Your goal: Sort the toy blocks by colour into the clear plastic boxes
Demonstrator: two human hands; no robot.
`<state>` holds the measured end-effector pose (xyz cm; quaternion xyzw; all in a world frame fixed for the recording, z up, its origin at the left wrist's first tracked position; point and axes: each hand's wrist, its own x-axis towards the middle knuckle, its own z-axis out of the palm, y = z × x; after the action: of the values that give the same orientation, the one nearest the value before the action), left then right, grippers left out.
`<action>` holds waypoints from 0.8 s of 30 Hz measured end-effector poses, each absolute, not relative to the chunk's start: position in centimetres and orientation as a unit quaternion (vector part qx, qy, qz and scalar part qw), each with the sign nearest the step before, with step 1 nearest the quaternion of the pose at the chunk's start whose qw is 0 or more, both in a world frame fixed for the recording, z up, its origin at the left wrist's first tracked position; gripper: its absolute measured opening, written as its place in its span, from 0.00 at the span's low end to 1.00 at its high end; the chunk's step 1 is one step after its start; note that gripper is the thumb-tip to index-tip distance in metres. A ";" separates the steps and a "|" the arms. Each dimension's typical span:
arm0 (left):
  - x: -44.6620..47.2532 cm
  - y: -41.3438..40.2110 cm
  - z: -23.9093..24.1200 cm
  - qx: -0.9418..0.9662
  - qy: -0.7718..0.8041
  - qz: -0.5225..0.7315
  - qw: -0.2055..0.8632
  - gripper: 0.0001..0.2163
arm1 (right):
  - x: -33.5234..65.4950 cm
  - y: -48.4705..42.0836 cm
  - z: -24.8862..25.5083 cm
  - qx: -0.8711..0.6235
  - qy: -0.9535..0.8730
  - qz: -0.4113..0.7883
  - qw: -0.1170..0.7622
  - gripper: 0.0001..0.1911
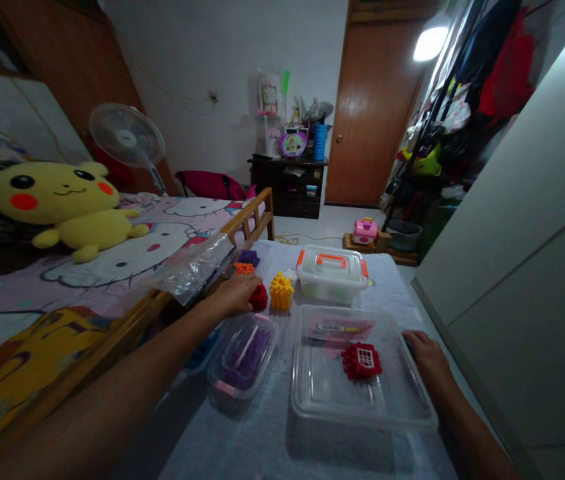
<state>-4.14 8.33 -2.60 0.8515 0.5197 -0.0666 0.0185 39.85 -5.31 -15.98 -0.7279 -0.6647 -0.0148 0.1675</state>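
My left hand (237,295) reaches across the table with its fingers closed about a red interlocking toy block (259,297), partly hidden by the hand. Just beyond it sit an orange block (244,268) and a purple block (249,257). A yellow block (281,291) stands to the right of the red one. My right hand (426,357) grips the right rim of a clear plastic box (362,417). Inside that box lie another red block (361,361) with a white window-like grid and a flat printed packet (340,329) near the far wall.
A lidded clear container (242,357) with purple contents is left of the box, beside a blue-filled one (203,352). Behind stands a white box with orange handle (332,273). A wooden bed rail (250,227) and crumpled clear plastic (197,267) border the left side.
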 end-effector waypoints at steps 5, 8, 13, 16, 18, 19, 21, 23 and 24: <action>-3.1 9.3 -3.5 0.859 0.503 -0.088 -0.023 0.31 | 39.1 -6.0 -15.4 -0.744 -0.646 -0.032 0.166 0.17; -2.7 9.9 -4.0 0.860 0.500 -0.099 -0.040 0.31 | 38.9 -6.2 -15.6 -0.741 -0.647 -0.041 0.176 0.17; -2.1 10.4 -4.5 0.866 0.485 -0.111 -0.041 0.22 | 38.6 -6.3 -15.3 -0.741 -0.645 -0.045 0.183 0.17; -1.9 10.7 -4.9 0.878 0.464 -0.114 -0.038 0.16 | 38.3 -6.3 -15.1 -0.746 -0.640 -0.039 0.182 0.16; -1.9 10.9 -5.3 0.882 0.454 -0.120 -0.038 0.14 | 38.3 -6.3 -15.0 -0.748 -0.638 -0.031 0.181 0.15; -1.9 11.1 -5.5 0.884 0.450 -0.123 -0.038 0.13 | 38.3 -6.3 -15.0 -0.749 -0.637 -0.027 0.180 0.15; -1.9 11.4 -5.9 0.886 0.445 -0.128 -0.035 0.12 | 38.4 -6.3 -15.0 -0.749 -0.637 -0.020 0.180 0.15; -1.9 11.8 -6.2 0.887 0.443 -0.129 -0.025 0.11 | 38.4 -6.3 -15.0 -0.748 -0.638 -0.016 0.183 0.15; -2.0 11.9 -6.3 0.887 0.443 -0.127 -0.016 0.11 | 38.4 -6.3 -15.1 -0.747 -0.639 -0.015 0.184 0.15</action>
<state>-1.97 11.90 -6.26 0.8871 0.4435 -0.1267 -0.0160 38.45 -6.28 -15.06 -0.7470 -0.6386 -0.0150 0.1841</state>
